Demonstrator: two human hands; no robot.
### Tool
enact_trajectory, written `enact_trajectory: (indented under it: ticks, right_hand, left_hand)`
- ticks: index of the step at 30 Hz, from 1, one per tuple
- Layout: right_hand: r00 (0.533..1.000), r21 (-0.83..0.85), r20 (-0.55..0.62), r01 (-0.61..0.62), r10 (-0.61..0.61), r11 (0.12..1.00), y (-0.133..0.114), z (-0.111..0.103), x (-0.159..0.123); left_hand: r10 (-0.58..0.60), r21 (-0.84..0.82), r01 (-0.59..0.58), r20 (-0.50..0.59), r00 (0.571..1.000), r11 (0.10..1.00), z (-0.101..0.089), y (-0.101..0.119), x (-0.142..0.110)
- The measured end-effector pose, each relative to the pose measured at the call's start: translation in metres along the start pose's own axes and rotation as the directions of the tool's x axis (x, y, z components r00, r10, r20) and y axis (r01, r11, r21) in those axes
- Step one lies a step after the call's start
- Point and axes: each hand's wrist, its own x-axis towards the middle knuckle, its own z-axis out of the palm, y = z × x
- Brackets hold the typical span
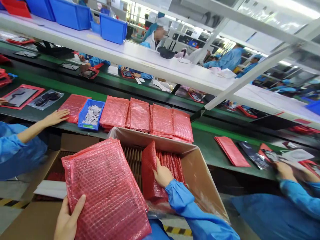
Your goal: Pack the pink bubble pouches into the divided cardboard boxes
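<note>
My left hand grips a stack of red bubble-wrap pouches by its lower left edge, thumb on top, held up in front of the box. Inside the cardboard box, my right hand is closed on one red bubble-wrap pouch, which stands upright in a slot. Just right of it, several red pouches stand on edge in a row. Brown cardboard dividers show left of my right hand. The held stack hides the left part of the box.
Piles of red pouches line the green bench behind the box. A blue bin holds small grey pieces. At left, a co-worker's hand rests on a red pouch; at right, a co-worker's hands handle items. A white shelf crosses above.
</note>
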Motion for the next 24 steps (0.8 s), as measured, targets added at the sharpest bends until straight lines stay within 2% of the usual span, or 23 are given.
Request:
enact_trajectory:
  ticks: [6, 10, 14, 20, 24]
  right_hand:
    - [0.997, 0.058, 0.073, -0.030, 0.025, 0.998, -0.029, 0.031, 0.042]
    - [0.997, 0.077, 0.071, -0.003, -0.003, 0.997, -0.037, 0.023, 0.059]
    - [1.000, 0.081, 0.016, 0.017, -0.018, 0.997, -0.033, 0.018, 0.059]
    - [0.998, 0.078, 0.054, 0.011, -0.016, 0.997, -0.043, 0.057, 0.052]
    - [0.999, 0.076, 0.029, 0.009, -0.012, 0.997, -0.043, 0.070, 0.050]
  left_hand:
    - [-0.001, 0.001, 0.001, -0.028, 1.000, 1.000, 0.004, 0.006, -0.005]
    - [-0.010, 0.014, 0.010, -0.038, 0.999, 1.000, 0.005, 0.009, -0.004]
    - [-0.001, 0.028, 0.002, -0.031, 1.000, 1.000, 0.003, 0.007, -0.001]
    - [-0.031, 0.032, 0.032, -0.041, 0.999, 0.999, 0.001, 0.005, 0.003]
    - [-0.008, 0.042, 0.008, -0.003, 1.000, 0.999, 0.000, 0.005, 0.003]
